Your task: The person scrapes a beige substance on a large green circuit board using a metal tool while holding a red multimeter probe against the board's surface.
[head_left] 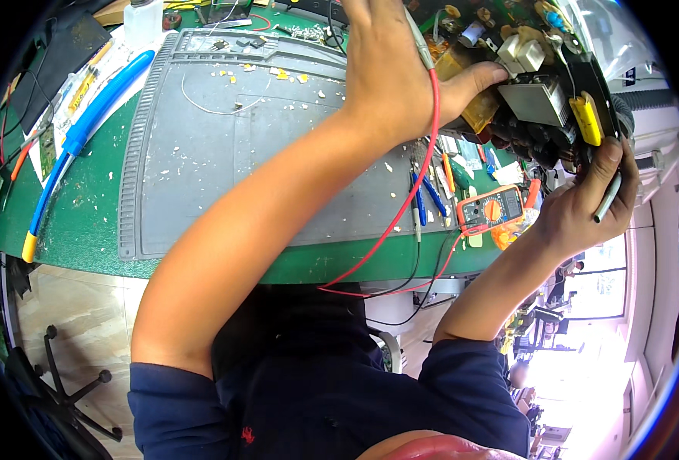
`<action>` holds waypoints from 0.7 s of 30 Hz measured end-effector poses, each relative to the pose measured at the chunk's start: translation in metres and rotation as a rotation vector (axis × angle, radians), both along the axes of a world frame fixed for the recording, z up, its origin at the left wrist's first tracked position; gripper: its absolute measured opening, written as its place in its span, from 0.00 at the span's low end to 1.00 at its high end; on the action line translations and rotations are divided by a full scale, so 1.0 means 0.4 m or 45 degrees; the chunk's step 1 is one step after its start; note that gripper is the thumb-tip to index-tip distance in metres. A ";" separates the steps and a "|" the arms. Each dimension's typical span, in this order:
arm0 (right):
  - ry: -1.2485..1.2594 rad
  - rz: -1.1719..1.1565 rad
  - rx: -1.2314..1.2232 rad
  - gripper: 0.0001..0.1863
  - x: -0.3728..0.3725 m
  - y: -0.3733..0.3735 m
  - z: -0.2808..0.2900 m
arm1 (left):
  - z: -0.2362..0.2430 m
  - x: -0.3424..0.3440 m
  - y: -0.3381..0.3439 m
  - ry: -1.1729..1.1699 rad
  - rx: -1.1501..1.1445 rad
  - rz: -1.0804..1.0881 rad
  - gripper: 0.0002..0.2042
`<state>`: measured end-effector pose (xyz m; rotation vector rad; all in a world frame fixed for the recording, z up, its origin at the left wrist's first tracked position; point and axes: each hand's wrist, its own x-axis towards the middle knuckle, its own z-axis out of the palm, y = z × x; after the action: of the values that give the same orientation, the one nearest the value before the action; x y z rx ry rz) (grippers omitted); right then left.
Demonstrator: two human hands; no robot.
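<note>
My left hand [401,77] grips the raised circuit board [524,100] at upper right, thumb against its components; its upper fingers leave the frame. A grey probe with a red lead [421,50] runs beside that hand. My right hand [600,188] holds the board's lower right edge, with a slim grey pen-like piece [608,195] between its fingers. The board carries a yellow component [585,119] and a metal block [529,100]. Below it lies an orange multimeter [490,207] with red and black leads.
A grey mat [171,176] with small scraps covers much of the green bench [94,222]. Blue-handled pliers [431,199] lie at right, a blue tool [102,107] and clear bottle [141,24] at left. An office chair [63,391] stands lower left; blurred people sit in the right background.
</note>
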<state>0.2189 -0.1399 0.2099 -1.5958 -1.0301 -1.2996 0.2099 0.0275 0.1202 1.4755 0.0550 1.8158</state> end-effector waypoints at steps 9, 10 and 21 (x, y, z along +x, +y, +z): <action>-0.089 -0.005 0.015 0.15 -0.028 -0.009 -0.032 | -0.029 -0.022 -0.010 0.105 0.061 -0.042 0.49; -0.089 -0.048 -0.022 0.15 -0.038 -0.015 -0.033 | -0.032 -0.029 -0.016 0.120 0.062 0.007 0.47; -0.025 0.426 -0.098 0.13 -0.118 -0.054 -0.204 | -0.188 -0.092 -0.017 0.261 0.169 -0.137 0.45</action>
<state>0.1717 -0.1615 0.1282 -1.3943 -1.3092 -1.0600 0.1730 0.0205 0.0450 1.7208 -0.0434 1.6036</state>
